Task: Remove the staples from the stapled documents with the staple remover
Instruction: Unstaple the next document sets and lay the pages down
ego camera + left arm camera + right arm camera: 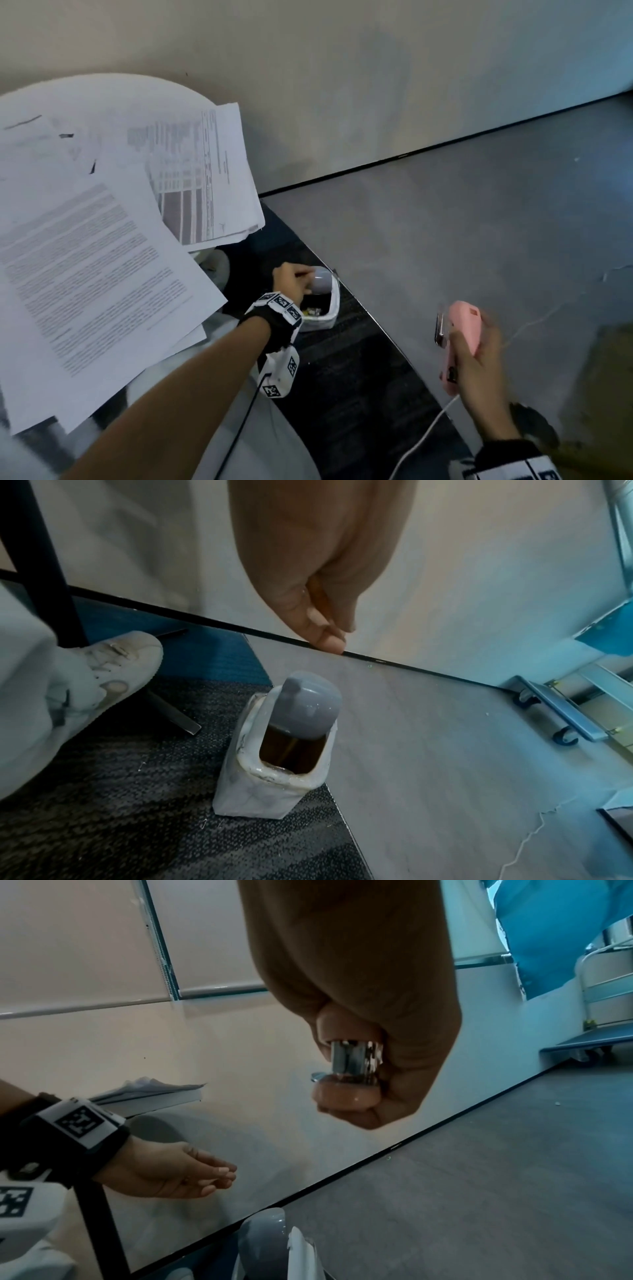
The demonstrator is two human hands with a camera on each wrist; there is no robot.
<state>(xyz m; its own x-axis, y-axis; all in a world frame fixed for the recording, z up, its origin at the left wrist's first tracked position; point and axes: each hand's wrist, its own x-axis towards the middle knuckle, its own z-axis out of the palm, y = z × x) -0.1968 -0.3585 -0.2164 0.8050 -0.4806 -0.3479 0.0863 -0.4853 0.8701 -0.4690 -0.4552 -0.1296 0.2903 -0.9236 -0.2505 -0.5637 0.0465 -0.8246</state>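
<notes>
My right hand (479, 366) grips a pink staple remover (462, 325) low at the right, its metal jaws (356, 1058) pointing away from the wrist. My left hand (291, 279) hovers just above a small white bin (334, 308) on the floor, beside the bin's grey swing lid (311, 707). The thumb and fingertips (325, 634) are drawn loosely together, and I see nothing between them. Printed documents (102, 257) lie spread over a round white table (102, 92) at the left, with another stack (205, 171) hanging over its edge.
The bin stands on dark carpet (342, 394) at the edge of a grey floor (479, 205) that runs to the wall. A white shoe (113, 669) and a black table leg (44, 561) are left of it. A wheeled metal frame (561, 715) sits far right.
</notes>
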